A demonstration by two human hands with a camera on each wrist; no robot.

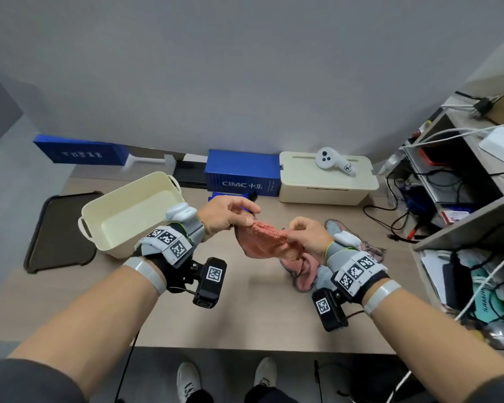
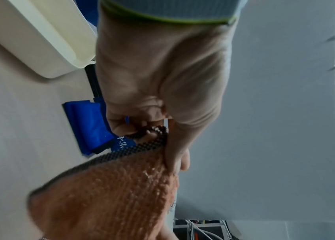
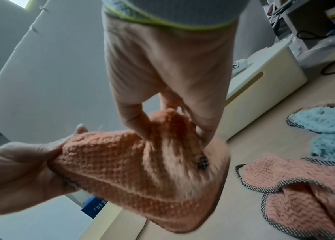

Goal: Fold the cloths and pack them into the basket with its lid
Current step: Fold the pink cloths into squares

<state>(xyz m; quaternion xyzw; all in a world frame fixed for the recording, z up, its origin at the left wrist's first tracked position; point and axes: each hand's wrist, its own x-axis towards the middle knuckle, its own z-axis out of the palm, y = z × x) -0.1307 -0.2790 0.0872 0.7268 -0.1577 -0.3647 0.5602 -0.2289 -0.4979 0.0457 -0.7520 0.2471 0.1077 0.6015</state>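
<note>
You are standing at a pale wood-grain desk (image 1: 245, 309) set against a plain grey wall (image 1: 245, 68), with a cluttered open shelf unit (image 1: 460, 216) at its right end. Going left to right: a dark lid (image 1: 56, 231) lies flat at the left edge, and just beside it sits the cream basket (image 1: 122, 205), open and with nothing in it. Behind, a blue container model (image 1: 242, 175) reads "CIMC" with Chinese characters after it. Next comes a cream box (image 1: 326, 181) with a white controller (image 1: 332, 162) lying on top.

Your left hand (image 1: 224, 216) pinches one corner of the pink cloth (image 1: 268, 239) between thumb and forefinger, at the checked trim. Your right hand (image 1: 309, 237) has its curled fingers gripping the other end. The cloth hangs bunched between both hands, above the desk and right of the basket. Under your right wrist lie more cloths (image 1: 306, 271) in a heap, pink and light blue.
</note>
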